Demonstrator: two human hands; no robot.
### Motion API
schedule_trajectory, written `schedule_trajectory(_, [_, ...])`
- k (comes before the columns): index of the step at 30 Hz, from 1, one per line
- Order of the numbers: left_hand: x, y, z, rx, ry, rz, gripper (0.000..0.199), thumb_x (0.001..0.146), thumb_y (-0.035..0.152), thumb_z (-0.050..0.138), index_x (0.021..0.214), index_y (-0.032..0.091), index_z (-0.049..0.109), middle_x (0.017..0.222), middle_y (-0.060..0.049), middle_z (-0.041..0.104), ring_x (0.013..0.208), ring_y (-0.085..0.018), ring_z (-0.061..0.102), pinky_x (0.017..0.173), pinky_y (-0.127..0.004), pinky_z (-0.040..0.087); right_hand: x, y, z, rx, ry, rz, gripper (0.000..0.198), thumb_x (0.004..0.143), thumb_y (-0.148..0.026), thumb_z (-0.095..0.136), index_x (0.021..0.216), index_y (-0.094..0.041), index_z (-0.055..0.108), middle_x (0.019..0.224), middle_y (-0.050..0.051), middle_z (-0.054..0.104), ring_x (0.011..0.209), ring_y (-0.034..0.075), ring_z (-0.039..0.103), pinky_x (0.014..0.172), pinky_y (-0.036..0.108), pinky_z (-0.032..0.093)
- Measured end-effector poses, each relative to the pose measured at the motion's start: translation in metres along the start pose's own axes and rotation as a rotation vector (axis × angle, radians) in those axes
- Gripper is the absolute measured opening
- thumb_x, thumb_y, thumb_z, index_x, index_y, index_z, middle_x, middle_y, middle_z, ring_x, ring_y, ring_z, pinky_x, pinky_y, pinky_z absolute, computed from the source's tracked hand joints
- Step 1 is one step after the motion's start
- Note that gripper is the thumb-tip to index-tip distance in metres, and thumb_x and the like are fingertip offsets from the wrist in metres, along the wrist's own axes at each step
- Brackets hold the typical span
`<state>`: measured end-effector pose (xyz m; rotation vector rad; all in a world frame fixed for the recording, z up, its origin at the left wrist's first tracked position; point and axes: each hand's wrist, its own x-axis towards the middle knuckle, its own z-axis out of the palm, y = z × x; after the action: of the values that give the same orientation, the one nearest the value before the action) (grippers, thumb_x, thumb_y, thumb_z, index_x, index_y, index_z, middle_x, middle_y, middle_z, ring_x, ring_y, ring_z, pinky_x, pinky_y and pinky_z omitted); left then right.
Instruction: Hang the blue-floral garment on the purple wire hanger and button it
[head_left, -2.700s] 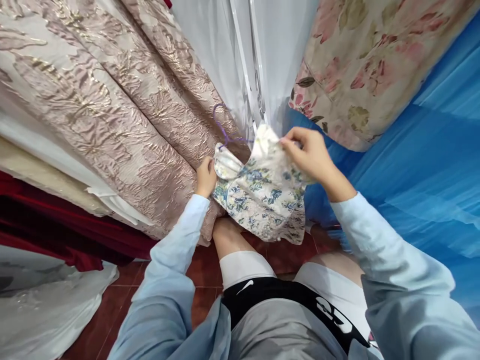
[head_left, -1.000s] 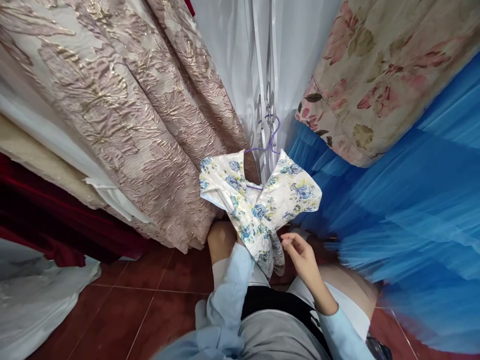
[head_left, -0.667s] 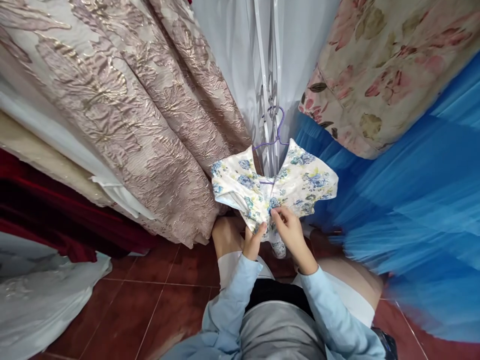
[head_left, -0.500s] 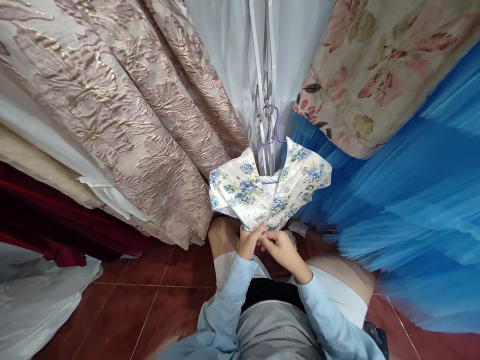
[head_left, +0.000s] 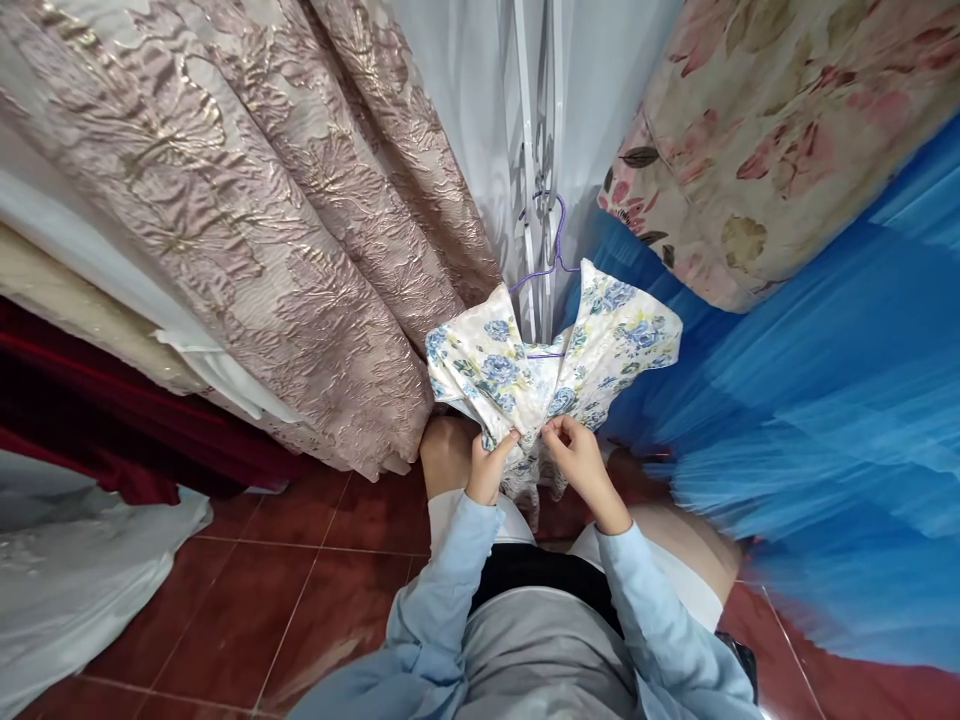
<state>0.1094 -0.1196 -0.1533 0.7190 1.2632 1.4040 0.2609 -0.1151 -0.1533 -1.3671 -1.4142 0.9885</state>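
A small white dress with blue roses (head_left: 501, 368) hangs from a purple wire hanger (head_left: 559, 225) in front of me. My left hand (head_left: 491, 466) grips the dress at the lower left of its front, thumb on top of the cloth. At the bottom of the V neckline, my right hand (head_left: 579, 455) pinches the front with thumb and forefinger. Between and below my hands the lower part of the dress hangs in gathered folds, partly hidden by them.
Pink and gold brocade gowns (head_left: 315, 210) hang close on the left. On the right hang a floral gown (head_left: 750, 150) and blue tulle (head_left: 787, 420). White metal bars (head_left: 527, 130) stand behind the hanger. Red floor tiles (head_left: 300, 590) lie below.
My right hand has moved up and away from my left, to the neckline's bottom. The lower folds of the dress now show between my hands. The view has shifted slightly.
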Motion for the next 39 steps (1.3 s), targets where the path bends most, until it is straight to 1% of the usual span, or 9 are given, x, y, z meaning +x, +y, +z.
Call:
schedule_trajectory(2, [0.005,0.0,-0.007,0.08,0.03,0.148,0.063,0.069,0.035,0.084,0.125,0.014,0.063,0.13,-0.017,0.068,0.123,-0.033,0.064,0.108,-0.046,0.049,-0.001,0.002,0.004,-0.026,0.004,0.003,0.024,0.088,-0.04,0.055,0.074,-0.02,0.056,0.064,-0.001,0.058,0.059,0.015,0.051,0.06,0.028,0.035])
schedule_trajectory(5, [0.008,-0.003,-0.015,0.279,0.25,0.549,0.078,0.076,0.03,0.078,0.145,0.019,0.043,0.153,-0.018,0.047,0.141,-0.031,0.048,0.118,-0.045,0.039,-0.013,0.009,0.008,-0.04,-0.023,0.028,0.024,0.084,-0.038,0.056,0.069,-0.021,0.054,0.06,-0.002,0.056,0.056,0.014,0.048,0.058,0.027,0.034])
schedule_trajectory(7, [0.004,-0.008,-0.017,0.446,0.33,0.8,0.071,0.079,0.022,0.071,0.144,0.02,0.042,0.151,-0.018,0.045,0.144,-0.029,0.043,0.12,-0.046,0.035,-0.024,0.013,0.009,-0.017,-0.062,0.056,0.023,0.083,-0.039,0.056,0.069,-0.02,0.055,0.059,-0.002,0.056,0.055,0.014,0.048,0.057,0.027,0.034])
schedule_trajectory(9, [-0.003,-0.015,-0.018,0.598,0.237,0.929,0.053,0.079,0.013,0.062,0.13,0.02,0.054,0.133,-0.014,0.056,0.132,-0.028,0.051,0.115,-0.046,0.04,-0.033,0.015,0.01,0.016,-0.094,0.076,0.023,0.083,-0.038,0.056,0.069,-0.02,0.057,0.058,-0.002,0.056,0.055,0.014,0.049,0.057,0.027,0.035])
schedule_trajectory(14, [-0.023,-0.037,-0.014,0.717,-0.182,0.772,0.023,0.081,0.01,0.061,0.101,0.02,0.064,0.101,-0.008,0.066,0.103,-0.024,0.062,0.095,-0.039,0.05,-0.039,0.017,0.004,0.104,-0.126,0.093,0.026,0.082,-0.039,0.059,0.066,-0.019,0.057,0.057,-0.002,0.055,0.054,0.013,0.048,0.055,0.026,0.035])
schedule_trajectory(20, [-0.02,-0.046,-0.002,0.661,-0.216,0.569,0.022,0.082,0.016,0.066,0.103,0.022,0.067,0.102,-0.008,0.072,0.101,-0.024,0.067,0.094,-0.037,0.051,-0.038,0.017,-0.006,0.171,-0.07,0.158,0.033,0.081,-0.045,0.067,0.063,-0.018,0.061,0.051,-0.001,0.054,0.049,0.013,0.046,0.051,0.027,0.035])
schedule_trajectory(25, [-0.018,-0.045,0.006,0.7,-0.268,0.642,0.011,0.082,0.013,0.064,0.083,0.023,0.069,0.086,-0.005,0.072,0.088,-0.023,0.065,0.085,-0.035,0.05,-0.043,0.008,-0.008,0.27,-0.036,0.196,0.037,0.079,-0.052,0.072,0.065,-0.019,0.064,0.049,0.0,0.056,0.046,0.013,0.047,0.049,0.027,0.037])
schedule_trajectory(32, [-0.024,-0.034,0.009,0.731,-0.305,0.688,0.011,0.087,0.017,0.062,0.078,0.021,0.065,0.08,-0.005,0.071,0.082,-0.022,0.064,0.083,-0.034,0.046,-0.042,-0.016,-0.012,0.422,0.033,0.27,0.035,0.073,-0.048,0.074,0.058,-0.019,0.06,0.045,-0.002,0.053,0.041,0.011,0.041,0.045,0.026,0.034])
schedule_trajectory(39, [-0.033,-0.027,0.02,0.818,-0.405,0.601,0.013,0.082,0.014,0.066,0.072,0.021,0.061,0.075,-0.003,0.068,0.076,-0.02,0.062,0.078,-0.031,0.043,0.031,-0.065,-0.024,0.389,0.154,0.086,0.031,0.077,-0.037,0.069,0.053,-0.019,0.061,0.044,-0.001,0.055,0.04,0.009,0.035,0.041,0.026,0.026])
